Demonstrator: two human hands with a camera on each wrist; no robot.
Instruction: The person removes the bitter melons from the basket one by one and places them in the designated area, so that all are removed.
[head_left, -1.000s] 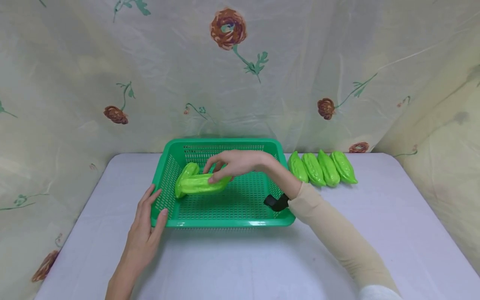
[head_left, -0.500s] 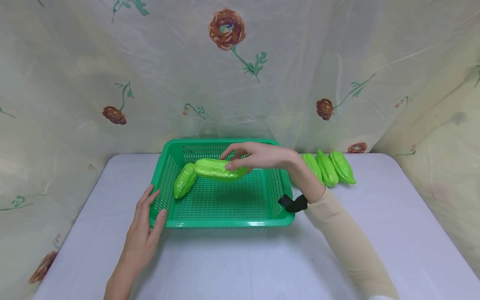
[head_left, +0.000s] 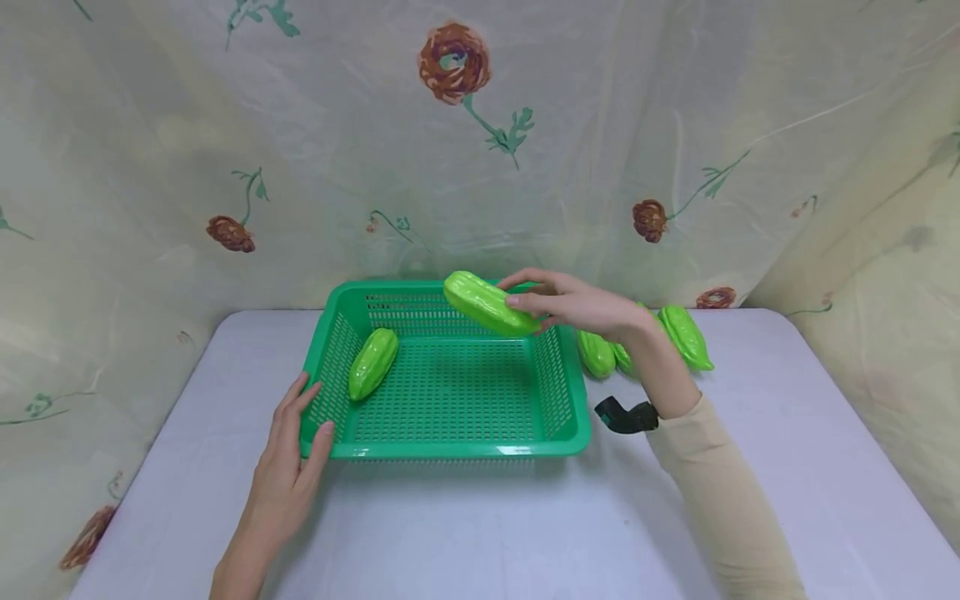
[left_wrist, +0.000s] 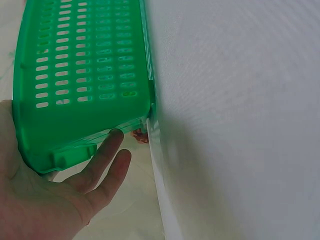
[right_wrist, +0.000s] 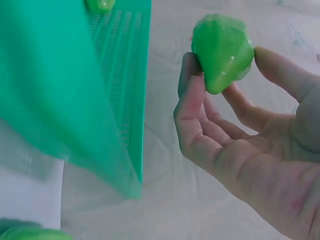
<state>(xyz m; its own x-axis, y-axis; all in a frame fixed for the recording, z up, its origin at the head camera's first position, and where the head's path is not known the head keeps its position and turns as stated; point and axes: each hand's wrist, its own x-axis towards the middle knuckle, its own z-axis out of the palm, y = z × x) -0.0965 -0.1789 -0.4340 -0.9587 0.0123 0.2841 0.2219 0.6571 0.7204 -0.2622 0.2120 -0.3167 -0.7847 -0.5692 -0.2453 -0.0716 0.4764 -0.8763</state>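
Over the right back of a green plastic basket (head_left: 465, 451), my right hand (head_left: 577, 305) holds a bright green bitter melon (head_left: 486, 303) between thumb and fingers, lifted above the rim. The right wrist view shows this bitter melon (right_wrist: 223, 54) end-on, its pointed tip towards the camera. One more bitter melon (head_left: 373, 364) lies tilted at the left inside the basket. At the basket's front left corner rests my left hand (head_left: 279, 487), fingers along the left rim and thumb at the front. In the left wrist view its fingertips (left_wrist: 116, 137) are beside the end wall, loosely bent.
Right of the basket, several bitter melons (head_left: 684, 337) lie in a row on the white-covered table (head_left: 450, 533), partly hidden by my right forearm. A flowered curtain (head_left: 337, 125) hangs behind and at both sides. A black strap piece (head_left: 626, 415) sits at my right wrist.
My right hand has lifted the bitter melon off the one lying in the basket and carried it right and back, tilting it. The left hand stays in place.
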